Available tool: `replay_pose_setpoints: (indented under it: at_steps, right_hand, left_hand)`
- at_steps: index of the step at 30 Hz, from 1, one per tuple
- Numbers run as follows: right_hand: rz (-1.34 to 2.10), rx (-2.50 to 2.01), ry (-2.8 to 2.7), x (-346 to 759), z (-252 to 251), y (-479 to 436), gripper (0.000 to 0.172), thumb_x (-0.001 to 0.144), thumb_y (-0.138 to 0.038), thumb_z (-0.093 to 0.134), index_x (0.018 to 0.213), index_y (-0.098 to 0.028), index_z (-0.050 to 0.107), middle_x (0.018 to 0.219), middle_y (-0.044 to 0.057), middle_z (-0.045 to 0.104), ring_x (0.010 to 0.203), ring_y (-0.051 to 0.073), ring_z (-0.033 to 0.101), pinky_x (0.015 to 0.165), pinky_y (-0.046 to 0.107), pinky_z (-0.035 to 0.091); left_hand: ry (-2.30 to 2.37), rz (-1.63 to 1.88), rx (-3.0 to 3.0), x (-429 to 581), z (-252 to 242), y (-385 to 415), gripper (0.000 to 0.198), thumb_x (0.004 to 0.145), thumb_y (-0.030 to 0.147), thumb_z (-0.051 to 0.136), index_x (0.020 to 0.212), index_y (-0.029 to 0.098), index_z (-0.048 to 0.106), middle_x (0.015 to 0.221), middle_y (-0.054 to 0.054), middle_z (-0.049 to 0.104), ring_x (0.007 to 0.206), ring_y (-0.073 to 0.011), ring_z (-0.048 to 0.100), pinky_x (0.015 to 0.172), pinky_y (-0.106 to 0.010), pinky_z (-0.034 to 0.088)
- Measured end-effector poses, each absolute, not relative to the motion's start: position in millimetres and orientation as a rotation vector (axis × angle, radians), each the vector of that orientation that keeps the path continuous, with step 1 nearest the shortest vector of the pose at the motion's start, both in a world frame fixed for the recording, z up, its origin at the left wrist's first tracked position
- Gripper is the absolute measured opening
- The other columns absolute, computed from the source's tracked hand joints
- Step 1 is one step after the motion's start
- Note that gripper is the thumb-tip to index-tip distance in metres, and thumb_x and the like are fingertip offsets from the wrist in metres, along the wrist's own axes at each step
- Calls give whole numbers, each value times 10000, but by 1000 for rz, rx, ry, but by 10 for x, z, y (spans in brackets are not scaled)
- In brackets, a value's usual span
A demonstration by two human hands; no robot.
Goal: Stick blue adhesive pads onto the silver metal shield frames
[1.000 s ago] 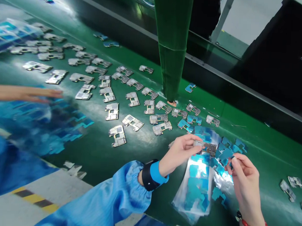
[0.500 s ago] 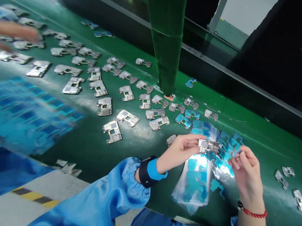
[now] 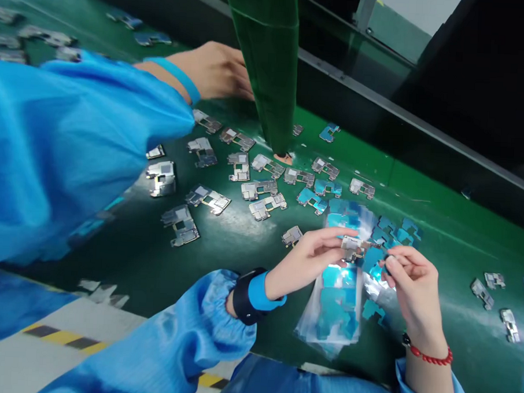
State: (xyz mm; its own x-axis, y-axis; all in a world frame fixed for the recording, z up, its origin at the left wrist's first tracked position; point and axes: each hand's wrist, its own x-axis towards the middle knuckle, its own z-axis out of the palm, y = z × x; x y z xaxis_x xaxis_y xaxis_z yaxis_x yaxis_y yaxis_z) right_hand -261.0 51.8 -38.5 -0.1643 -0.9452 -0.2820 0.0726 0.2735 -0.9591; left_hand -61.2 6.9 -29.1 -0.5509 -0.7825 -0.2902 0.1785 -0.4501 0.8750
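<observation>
A small silver circuit board is pinched between the thumb and fingers of my left hand, above the stacked clear sheets with blue film pieces. My right hand is just right of the board, with thumb and index finger closed on a piece of blue film whose edge lies close to the board. Whether the film touches the board is hard to tell. Loose blue film cutouts lie under and beside my right hand.
Many silver boards are spread over the green table. A green post rises at the back. Another person's hand and blue sleeve reach in from the left. Several boards lie at the right.
The other person's arm has come in from the left across the table, covering boards and blue sheets. My right hand has brought the film nearer the board. The view has shifted slightly.
</observation>
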Motion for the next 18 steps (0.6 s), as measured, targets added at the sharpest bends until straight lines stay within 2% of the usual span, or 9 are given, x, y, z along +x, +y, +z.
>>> replay_pose_setpoints:
  at_steps: [5,11,18]
  right_hand:
    - [-1088,-1044,1555,-2531,-378,538,327,712,-358,710,885,-93,625,680,52,577,443,32,447,416,152,372]
    - [-1061,-1055,1633,-2504,-366,555,343,720,-377,701,889,-85,641,656,54,569,452,40,459,419,152,371]
    - [-1045,-1123,1683,-2489,-335,600,275,722,-327,705,890,-114,663,629,40,558,466,40,470,439,145,385]
  left_hand:
    - [-1107,-2071,931,-636,-284,82,395,817,120,516,1194,8,553,901,-88,655,734,-64,565,705,-167,517]
    - [-1100,-2102,894,-623,-291,78,399,804,102,505,1191,14,548,971,-101,656,780,-78,589,732,-192,540]
    - [-1144,-2074,865,-610,-283,102,443,795,85,486,1229,2,520,1013,-119,647,802,-78,592,762,-196,544]
